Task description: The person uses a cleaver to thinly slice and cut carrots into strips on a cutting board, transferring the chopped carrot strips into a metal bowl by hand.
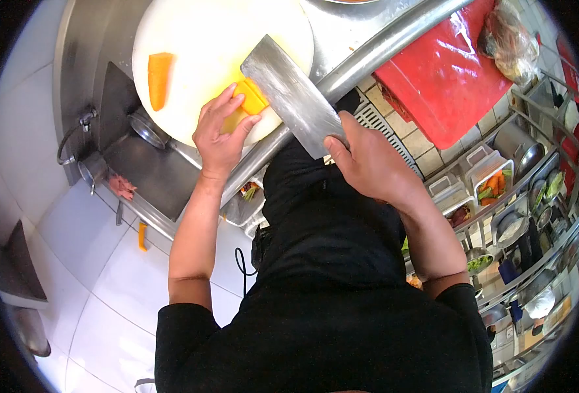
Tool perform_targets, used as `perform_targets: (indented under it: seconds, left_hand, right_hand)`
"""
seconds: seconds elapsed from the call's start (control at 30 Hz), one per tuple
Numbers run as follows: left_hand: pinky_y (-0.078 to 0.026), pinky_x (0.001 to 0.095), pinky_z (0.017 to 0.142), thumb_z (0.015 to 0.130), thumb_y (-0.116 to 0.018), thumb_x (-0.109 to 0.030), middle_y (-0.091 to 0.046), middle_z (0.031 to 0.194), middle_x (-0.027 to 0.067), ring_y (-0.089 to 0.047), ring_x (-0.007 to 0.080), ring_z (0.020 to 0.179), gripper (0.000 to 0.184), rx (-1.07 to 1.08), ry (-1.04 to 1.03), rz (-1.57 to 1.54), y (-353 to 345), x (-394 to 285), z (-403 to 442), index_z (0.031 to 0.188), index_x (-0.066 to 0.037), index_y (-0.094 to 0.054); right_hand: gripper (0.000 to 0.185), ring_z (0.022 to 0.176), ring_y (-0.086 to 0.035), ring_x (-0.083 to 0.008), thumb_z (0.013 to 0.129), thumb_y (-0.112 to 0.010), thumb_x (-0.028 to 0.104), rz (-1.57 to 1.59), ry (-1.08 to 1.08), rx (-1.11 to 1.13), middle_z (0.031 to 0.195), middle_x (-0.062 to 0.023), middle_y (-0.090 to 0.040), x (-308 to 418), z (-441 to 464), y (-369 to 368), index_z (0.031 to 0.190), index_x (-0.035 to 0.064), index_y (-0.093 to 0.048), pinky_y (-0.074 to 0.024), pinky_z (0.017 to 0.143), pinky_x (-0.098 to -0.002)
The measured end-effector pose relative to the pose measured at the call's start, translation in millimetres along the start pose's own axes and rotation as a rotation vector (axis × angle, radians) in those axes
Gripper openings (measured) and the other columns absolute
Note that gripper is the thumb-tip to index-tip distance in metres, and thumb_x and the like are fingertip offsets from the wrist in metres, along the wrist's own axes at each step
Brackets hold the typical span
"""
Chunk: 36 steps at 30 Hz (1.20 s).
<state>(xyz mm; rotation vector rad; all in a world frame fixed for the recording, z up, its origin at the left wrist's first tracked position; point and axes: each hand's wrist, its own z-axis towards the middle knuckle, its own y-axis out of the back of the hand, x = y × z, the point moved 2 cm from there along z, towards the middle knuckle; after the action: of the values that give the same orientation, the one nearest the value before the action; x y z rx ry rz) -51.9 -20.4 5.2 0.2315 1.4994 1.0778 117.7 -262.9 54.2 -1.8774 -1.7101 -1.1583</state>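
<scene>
My right hand (361, 154) is wrapped round the handle end of a cleaver (293, 95), whose broad steel blade lies over the round white cutting board (204, 26). Beside the blade is a block of carrot (251, 97), orange-yellow with flat cut faces. The thumb and fingers of my left hand (223, 131) grip this block from the near left side. Blade and block meet or nearly meet; I cannot tell whether the edge is in the carrot. Another carrot piece (160, 80), longer and tapered, lies apart on the board's left side.
A steel sink (149, 173) adjoins the board at left, with a steel pot (149, 128) in it and a pink cloth (122, 187) at its rim. To the right are a red surface (443, 78), a plastic bag (509, 42) and shelves holding a carrot container (492, 180).
</scene>
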Motion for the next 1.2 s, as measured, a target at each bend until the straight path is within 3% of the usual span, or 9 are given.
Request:
perform_targets:
  seconds: [0.1,0.17,0.3,0.4,0.47,0.6,0.7,0.93,1.2]
  left_hand:
    - [-0.056,0.0384,0.105,0.077,-0.096,-0.009,-0.075,0.135,0.0139,-0.071,0.0285,0.118,0.048,-0.006,-0.014,0.009,0,1,0,0.121,-0.005,-0.078]
    - [-0.056,0.0388,0.105,0.078,-0.095,-0.009,-0.075,0.135,0.0141,-0.071,0.0291,0.12,0.047,0.0,-0.007,-0.002,1,3,-1,0.122,-0.005,-0.078]
    - [-0.055,0.0398,0.107,0.078,-0.095,-0.008,-0.075,0.136,0.0149,-0.07,0.0304,0.123,0.047,0.016,-0.006,0.001,-1,4,1,0.123,-0.004,-0.078]
    - [-0.054,0.0408,0.109,0.08,-0.094,-0.008,-0.073,0.138,0.0157,-0.069,0.0316,0.127,0.047,0.046,0.025,-0.049,1,6,-3,0.123,-0.004,-0.077]
    - [-0.053,0.041,0.111,0.081,-0.093,-0.008,-0.072,0.139,0.0164,-0.068,0.0322,0.129,0.048,0.063,0.033,-0.071,0,8,-1,0.125,-0.004,-0.075]
    - [-0.053,0.0411,0.112,0.082,-0.092,-0.008,-0.071,0.14,0.0165,-0.067,0.0328,0.13,0.049,0.098,0.02,-0.091,-1,4,6,0.127,-0.005,-0.073]
    - [-0.053,0.0417,0.112,0.082,-0.091,-0.008,-0.07,0.141,0.0166,-0.067,0.033,0.13,0.05,0.133,-0.009,-0.078,-7,0,13,0.128,-0.005,-0.071]
    - [-0.052,0.0426,0.113,0.083,-0.09,-0.007,-0.069,0.142,0.0194,-0.066,0.0353,0.132,0.049,0.14,-0.026,-0.078,-8,1,16,0.128,-0.004,-0.07]
    - [-0.051,0.0425,0.113,0.084,-0.09,-0.007,-0.069,0.142,0.0198,-0.066,0.0348,0.133,0.048,0.141,-0.034,-0.083,-7,2,14,0.127,-0.004,-0.07]
  right_hand:
    - [0.036,0.094,-0.068,-0.0551,0.11,-0.055,0.03,-0.03,0.03,0.011,0.093,-0.0353,-0.07,-1,0,3,0.117,-0.0048,-0.051,-0.0522,0.081,-0.0642]
    - [0.033,0.098,-0.065,-0.0561,0.11,-0.059,0.028,0.009,0.041,0.0,0.095,-0.037,-0.066,-2,0,3,0.113,-0.0035,-0.052,-0.0522,0.078,-0.0554]
    - [0.031,0.09,-0.069,-0.0529,0.11,-0.057,0.029,-0.01,0.047,-0.001,0.09,-0.0329,-0.069,-4,-10,12,0.115,-0.0009,-0.055,-0.053,0.079,-0.0582]
    - [0.032,0.09,-0.073,-0.0441,0.111,-0.058,0.03,0.14,0.041,-0.141,0.09,-0.0277,-0.069,-20,-22,7,0.124,0.0008,-0.06,-0.055,0.08,-0.0488]
    - [0.036,0.091,-0.074,-0.0298,0.111,-0.061,0.029,0.366,-0.016,-0.145,0.095,-0.022,-0.071,-28,-21,3,0.135,0.0013,-0.061,-0.0552,0.084,-0.0412]
    - [0.038,0.096,-0.07,-0.0195,0.11,-0.064,0.027,0.555,-0.027,-0.13,0.105,-0.019,-0.075,-44,-19,-28,0.138,0.0018,-0.062,-0.0557,0.087,-0.0388]
    - [0.04,0.099,-0.072,-0.0196,0.111,-0.063,0.027,0.596,-0.149,-0.053,0.107,-0.019,-0.076,-44,-19,-37,0.141,0.0018,-0.061,-0.0559,0.089,-0.0391]
    - [0.042,0.091,-0.075,-0.0292,0.11,-0.064,0.036,0.566,-0.071,-0.117,0.099,-0.0231,-0.074,-51,-9,-43,0.13,-0.0009,-0.063,-0.0565,0.083,-0.042]
    - [0.039,0.083,-0.074,-0.0308,0.11,-0.065,0.036,0.537,0.021,-0.162,0.092,-0.0234,-0.072,-53,-2,-44,0.121,-0.0011,-0.064,-0.0556,0.077,-0.0425]
